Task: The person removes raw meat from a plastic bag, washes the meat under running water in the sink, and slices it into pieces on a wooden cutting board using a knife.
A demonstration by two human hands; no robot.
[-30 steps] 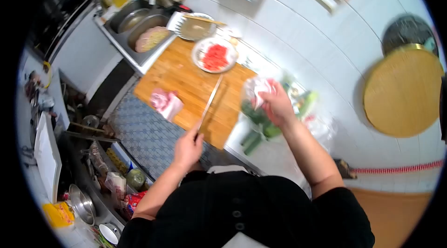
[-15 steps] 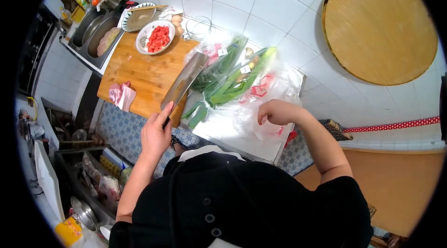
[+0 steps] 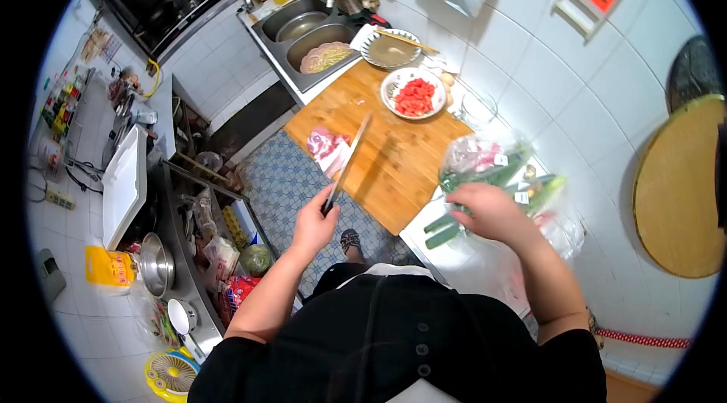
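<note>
My left hand (image 3: pixel 315 223) is closed around the black handle of a cleaver (image 3: pixel 354 152). The cleaver's blade, seen nearly edge-on, points away from me over the wooden cutting board (image 3: pixel 401 168). Just left of the blade, a piece of raw meat (image 3: pixel 324 143) lies at the board's left edge, partly covered by the blade. My right hand (image 3: pixel 491 211) is over the plastic-bagged green vegetables (image 3: pixel 485 176), fingers curved and thumb apart, with nothing visible in it. Whether it touches the long green leaves (image 3: pixel 442 235) below is unclear.
A bowl of chopped red pieces (image 3: pixel 415 97) stands at the board's far end. Behind it are a patterned bowl with chopsticks (image 3: pixel 390 49), eggs (image 3: pixel 447 80) and a glass bowl (image 3: pixel 479 106). A double sink (image 3: pixel 303 85) lies far left; a drawer (image 3: pixel 198 210) stands open at left.
The view has swung left. My left hand has brought the cleaver from the board's right side to beside the meat, turning the blade edge-on. My right hand has moved from the clear bags toward the green vegetables.
</note>
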